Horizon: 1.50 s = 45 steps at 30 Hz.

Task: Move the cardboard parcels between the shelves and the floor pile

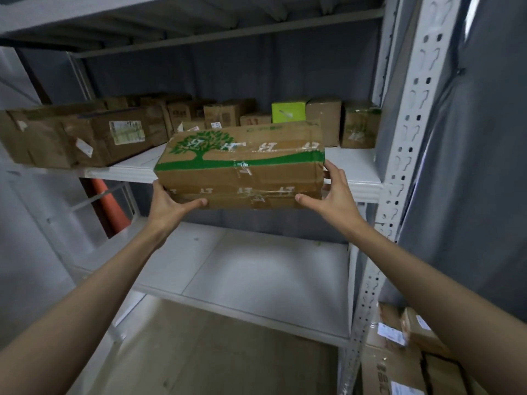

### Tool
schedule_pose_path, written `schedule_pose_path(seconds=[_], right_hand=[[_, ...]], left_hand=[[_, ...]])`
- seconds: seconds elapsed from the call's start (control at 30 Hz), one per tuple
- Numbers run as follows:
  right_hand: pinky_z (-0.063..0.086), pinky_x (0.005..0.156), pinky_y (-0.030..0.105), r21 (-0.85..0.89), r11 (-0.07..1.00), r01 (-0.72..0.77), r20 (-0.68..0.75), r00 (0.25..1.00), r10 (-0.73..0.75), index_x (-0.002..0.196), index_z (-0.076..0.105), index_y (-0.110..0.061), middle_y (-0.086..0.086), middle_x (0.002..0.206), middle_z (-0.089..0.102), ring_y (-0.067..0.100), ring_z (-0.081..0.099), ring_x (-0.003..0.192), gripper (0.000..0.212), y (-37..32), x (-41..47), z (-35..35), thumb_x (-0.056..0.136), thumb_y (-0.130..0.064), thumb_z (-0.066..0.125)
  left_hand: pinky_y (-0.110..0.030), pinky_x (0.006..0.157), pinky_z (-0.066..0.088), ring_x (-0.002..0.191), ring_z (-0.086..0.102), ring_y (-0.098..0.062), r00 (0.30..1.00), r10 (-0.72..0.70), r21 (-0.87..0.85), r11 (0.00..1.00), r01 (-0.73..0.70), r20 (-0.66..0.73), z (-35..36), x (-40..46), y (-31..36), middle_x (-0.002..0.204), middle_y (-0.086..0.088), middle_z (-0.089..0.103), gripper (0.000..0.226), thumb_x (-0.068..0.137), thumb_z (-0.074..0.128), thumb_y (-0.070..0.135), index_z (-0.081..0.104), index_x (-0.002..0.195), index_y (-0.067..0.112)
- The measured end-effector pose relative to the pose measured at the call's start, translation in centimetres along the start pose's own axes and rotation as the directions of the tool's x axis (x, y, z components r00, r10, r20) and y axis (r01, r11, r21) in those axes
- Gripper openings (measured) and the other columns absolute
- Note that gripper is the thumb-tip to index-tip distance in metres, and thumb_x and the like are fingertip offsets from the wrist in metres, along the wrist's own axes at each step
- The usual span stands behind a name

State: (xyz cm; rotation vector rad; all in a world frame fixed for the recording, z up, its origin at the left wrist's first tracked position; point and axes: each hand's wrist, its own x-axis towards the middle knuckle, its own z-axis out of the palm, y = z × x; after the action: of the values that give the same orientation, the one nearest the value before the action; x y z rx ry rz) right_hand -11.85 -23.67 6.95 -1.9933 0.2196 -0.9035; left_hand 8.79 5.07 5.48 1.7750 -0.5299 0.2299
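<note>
A long cardboard parcel (242, 166) with a green tree print and a green stripe hangs at the front edge of the middle shelf (353, 172). My left hand (168, 205) grips its left end, thumb along the near bottom edge. My right hand (332, 195) holds its right end, thumb under the near edge and fingers up the side. Further parcels fill the back of that shelf: a big flat box (85, 135) at left, several small boxes (222, 114), a lime-green box (288, 112) and a taped box (360, 128) at right.
The lower shelf (256, 269) is bare white board. A perforated white upright (410, 143) stands at right, with a grey curtain behind it. A pile of labelled cardboard boxes (405, 357) sits at bottom right. An orange cone (112, 206) leans behind the rack at left.
</note>
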Motion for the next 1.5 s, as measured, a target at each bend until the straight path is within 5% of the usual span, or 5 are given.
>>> schedule_pose_path(seconds=[0.47,0.7,1.27,1.4,1.5], right_hand=[[0.047,0.109,0.047,-0.176,0.936,-0.306,-0.205,0.941,0.269,0.153,0.033,-0.02,0.001,0.146,0.04,0.019,0.05,0.13,0.096,-1.8,-18.8,-9.3,0.074,-0.016,0.086],[0.047,0.109,0.045,-0.238,0.875,-0.422,-0.384,0.868,0.314,0.152,0.036,-0.021,0.001,0.144,0.043,0.019,0.053,0.128,0.094,-2.8,-28.3,-19.2,0.073,-0.016,0.086],[0.043,0.114,0.047,-0.091,0.741,-0.666,-0.624,0.618,0.479,0.15,0.036,-0.024,0.003,0.144,0.05,0.02,0.049,0.134,0.088,-0.4,-48.0,-47.2,0.077,-0.004,0.08],[0.056,0.087,0.018,-0.03,0.736,-0.676,-0.646,0.576,0.502,0.145,0.043,-0.027,-0.024,0.11,0.066,-0.007,0.062,0.104,0.075,0.6,-51.8,-53.6,0.084,0.005,0.072],[0.059,0.093,0.036,0.043,0.711,-0.701,-0.669,0.509,0.542,0.149,0.043,-0.017,-0.002,0.124,0.065,0.018,0.063,0.115,0.066,1.8,-53.7,-57.4,0.091,0.012,0.057]], left_hand=[[-0.032,0.098,0.049,0.118,0.056,-0.013,0.928,0.076,-0.064,0.996,-0.056,0.366,7.1,-11.6,0.8,0.132,0.003,0.057,0.093,0.06,0.096,0.03,0.042,0.136,0.03],[-0.014,0.084,0.047,0.105,0.057,0.014,0.831,0.152,-0.212,0.976,-0.041,0.535,15.7,-20.1,5.7,0.12,0.018,0.06,0.077,0.066,0.093,0.02,0.046,0.12,0.048],[-0.043,0.1,0.052,0.108,0.061,-0.009,0.647,0.24,-0.261,0.963,-0.066,0.724,41.4,-41.8,21.3,0.119,-0.002,0.063,0.078,0.061,0.096,0.024,0.055,0.126,0.017],[-0.047,0.105,0.048,0.121,0.056,-0.024,0.625,0.229,-0.282,0.959,-0.014,0.746,46.6,-47.1,23.9,0.13,-0.009,0.056,0.085,0.062,0.095,0.025,0.049,0.133,0.015],[-0.048,0.107,0.046,0.123,0.054,-0.025,0.611,0.213,-0.267,0.964,-0.003,0.763,50.2,-49.2,25.8,0.133,-0.008,0.055,0.09,0.061,0.096,0.024,0.047,0.136,0.017]])
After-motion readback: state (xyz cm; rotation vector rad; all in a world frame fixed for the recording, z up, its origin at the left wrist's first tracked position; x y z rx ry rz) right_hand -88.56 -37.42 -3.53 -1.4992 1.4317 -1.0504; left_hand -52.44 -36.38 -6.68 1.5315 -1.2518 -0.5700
